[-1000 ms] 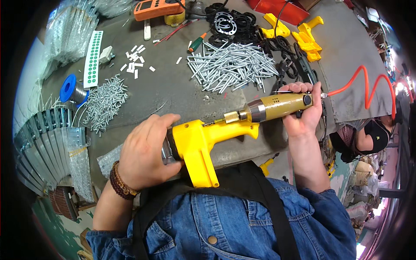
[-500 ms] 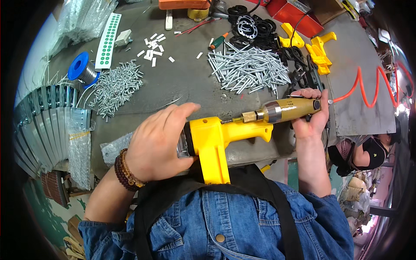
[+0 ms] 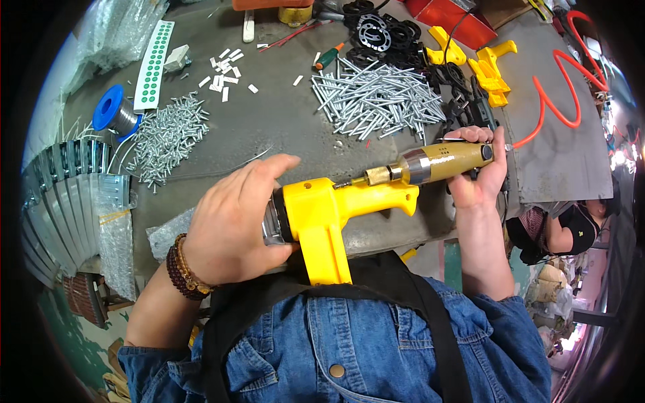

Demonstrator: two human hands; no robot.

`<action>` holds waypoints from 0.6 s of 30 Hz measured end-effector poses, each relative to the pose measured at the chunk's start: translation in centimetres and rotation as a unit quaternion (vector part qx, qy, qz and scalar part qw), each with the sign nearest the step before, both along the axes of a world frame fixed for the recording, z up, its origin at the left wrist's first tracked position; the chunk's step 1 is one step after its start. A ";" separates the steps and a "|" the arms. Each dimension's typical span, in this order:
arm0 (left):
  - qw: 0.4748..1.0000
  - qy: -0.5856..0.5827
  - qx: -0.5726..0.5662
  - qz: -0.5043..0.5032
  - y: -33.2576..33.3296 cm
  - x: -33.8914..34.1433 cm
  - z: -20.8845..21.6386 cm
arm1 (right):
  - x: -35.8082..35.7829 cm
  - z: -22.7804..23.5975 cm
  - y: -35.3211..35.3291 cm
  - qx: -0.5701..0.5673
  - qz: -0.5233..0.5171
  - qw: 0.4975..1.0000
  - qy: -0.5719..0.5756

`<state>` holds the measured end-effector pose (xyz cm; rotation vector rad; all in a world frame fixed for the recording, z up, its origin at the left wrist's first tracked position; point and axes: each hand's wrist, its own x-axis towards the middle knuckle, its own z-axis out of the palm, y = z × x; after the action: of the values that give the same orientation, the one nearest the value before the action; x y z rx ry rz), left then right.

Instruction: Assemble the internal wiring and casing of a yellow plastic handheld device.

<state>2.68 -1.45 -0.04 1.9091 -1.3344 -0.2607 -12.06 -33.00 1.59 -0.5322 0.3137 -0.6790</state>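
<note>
My left hand (image 3: 232,218) is wrapped round the dark and clear end of a yellow power tool housing (image 3: 316,215). The housing's handle points right, and its lower part reaches down against my apron (image 3: 383,265). In my right hand (image 3: 496,173) lies a pneumatic screwdriver (image 3: 447,161) with a tan and silver body, pointing left. Its brass-coloured nose and thin bit run along the top of the housing, with the bit tip close to or at the upper edge; exact contact cannot be made out. An orange coiled air hose (image 3: 547,104) leaves the screwdriver's back end.
Long screws (image 3: 379,101) are heaped behind the screwdriver, shorter screws (image 3: 168,138) at the left. Nearby stand a solder wire spool (image 3: 117,111), white pieces (image 3: 225,70), a green screwdriver (image 3: 329,56) and yellow shells (image 3: 494,70). Metal strips (image 3: 67,208) fan out far left. Another person (image 3: 571,232) is at the right.
The view has shifted slightly, so the bench things sit a little further left. Both hands keep their hold, and the bit stays at the housing's top. The hose's coils have swung.
</note>
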 end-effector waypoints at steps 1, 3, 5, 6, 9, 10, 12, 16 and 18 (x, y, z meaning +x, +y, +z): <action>1.000 -0.002 0.004 0.001 0.1 0.0 0.0 | 0.1 0.0 0.1 -0.001 -0.005 1.000 0.005; 1.000 -0.003 0.008 0.001 0.2 0.1 0.0 | 0.4 0.0 0.2 0.002 -0.003 1.000 0.003; 1.000 0.006 0.020 0.000 0.2 0.2 0.1 | 0.4 0.0 0.2 0.004 -0.002 1.000 0.001; 1.000 0.007 0.020 -0.002 0.2 0.3 0.1 | 0.4 0.0 0.2 0.007 0.001 1.000 -0.001; 1.000 0.004 0.022 -0.004 0.2 0.3 0.2 | 0.4 0.0 0.2 0.001 0.001 1.000 -0.003; 1.000 0.003 0.018 -0.006 0.1 0.3 0.2 | 0.4 0.0 0.2 -0.008 -0.003 1.000 -0.002; 1.000 0.002 0.014 -0.009 0.1 0.3 0.2 | 0.6 0.2 0.5 -0.006 -0.009 1.000 0.004; 1.000 0.000 0.007 -0.007 0.0 0.3 0.1 | 0.7 0.1 0.1 0.014 -0.005 1.000 0.008; 1.000 0.002 0.009 -0.005 -0.1 0.3 0.1 | 0.7 0.1 0.2 0.007 -0.003 1.000 0.007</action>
<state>3.00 -1.50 0.03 1.9164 -1.3441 -0.2811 -11.39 -32.81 1.67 -0.5220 0.3330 -0.6786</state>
